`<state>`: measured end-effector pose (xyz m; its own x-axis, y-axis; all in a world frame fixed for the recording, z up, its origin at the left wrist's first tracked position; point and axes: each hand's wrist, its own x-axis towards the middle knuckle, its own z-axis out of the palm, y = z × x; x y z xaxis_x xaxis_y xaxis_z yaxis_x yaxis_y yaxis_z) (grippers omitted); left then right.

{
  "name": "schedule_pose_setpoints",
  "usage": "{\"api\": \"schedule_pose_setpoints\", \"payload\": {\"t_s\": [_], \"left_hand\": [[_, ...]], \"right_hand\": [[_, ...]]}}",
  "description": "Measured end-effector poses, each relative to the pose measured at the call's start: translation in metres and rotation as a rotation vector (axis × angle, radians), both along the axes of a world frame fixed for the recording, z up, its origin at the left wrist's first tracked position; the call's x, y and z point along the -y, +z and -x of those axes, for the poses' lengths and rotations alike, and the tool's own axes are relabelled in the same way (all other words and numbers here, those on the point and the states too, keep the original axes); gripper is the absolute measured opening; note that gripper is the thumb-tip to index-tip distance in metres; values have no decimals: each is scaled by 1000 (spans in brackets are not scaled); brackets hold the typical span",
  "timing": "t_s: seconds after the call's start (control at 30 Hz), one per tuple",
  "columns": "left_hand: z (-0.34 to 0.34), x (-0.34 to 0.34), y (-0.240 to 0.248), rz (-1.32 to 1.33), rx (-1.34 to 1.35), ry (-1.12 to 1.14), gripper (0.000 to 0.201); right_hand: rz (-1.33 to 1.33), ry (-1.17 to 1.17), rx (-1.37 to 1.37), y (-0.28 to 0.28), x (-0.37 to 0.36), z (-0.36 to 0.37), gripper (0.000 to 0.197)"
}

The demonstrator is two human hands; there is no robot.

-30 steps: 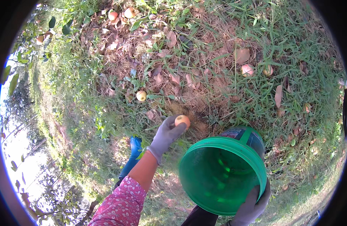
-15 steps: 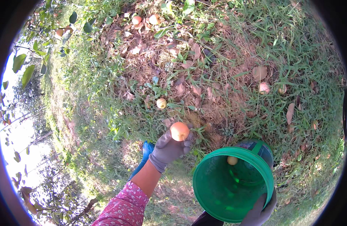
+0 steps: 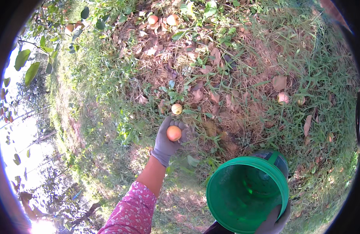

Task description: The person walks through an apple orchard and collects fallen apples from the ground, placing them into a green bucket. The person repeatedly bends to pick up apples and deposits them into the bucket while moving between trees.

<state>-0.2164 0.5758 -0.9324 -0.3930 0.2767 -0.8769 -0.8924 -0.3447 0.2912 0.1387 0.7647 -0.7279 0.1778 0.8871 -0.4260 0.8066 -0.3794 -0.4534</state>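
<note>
An orange-red apple [image 3: 173, 133] rests in the palm of my left hand [image 3: 164, 147], which wears a grey glove with its fingers curled behind and around the fruit. Just past those fingertips a smaller pale yellow apple [image 3: 177, 109] lies in the grass. At the lower right my right hand [image 3: 274, 223], gloved too, grips the near rim of a green bucket [image 3: 212, 195]. The bucket is tilted so that its mouth faces me. Dark shade fills its inside, and no fruit can be made out there.
Two apples [image 3: 172, 20] lie among dry leaves at the far side. Another reddish apple [image 3: 282, 98] sits in the grass to the right. Leafy branches [image 3: 31, 72] with fruit hang at the left. Grass and brown leaves [image 3: 279, 82] cover the ground.
My left hand has moved slightly left and turned, still with the apple in it. A yellowish apple seen inside the bucket's mouth earlier no longer shows. The whole view has shifted a little.
</note>
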Motion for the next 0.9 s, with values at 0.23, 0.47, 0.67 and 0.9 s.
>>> {"api": "schedule_pose_setpoints", "payload": {"t_s": [0.23,0.47,0.67,0.9], "left_hand": [[58,-4,-65,760,-507,-830,57],[40,-30,-40,621,-538,-814,52],[-33,-55,90,244,-831,-1101,56],[-108,-90,173,-139,-1147,-1816,66]], "right_hand": [[-1,-14,-12,2,0,7,50],[-11,41,-30,0,0,-1,50],[-19,48,12,0,-1,-7,53],[-86,187,14,-14,-10,-30,47]]}}
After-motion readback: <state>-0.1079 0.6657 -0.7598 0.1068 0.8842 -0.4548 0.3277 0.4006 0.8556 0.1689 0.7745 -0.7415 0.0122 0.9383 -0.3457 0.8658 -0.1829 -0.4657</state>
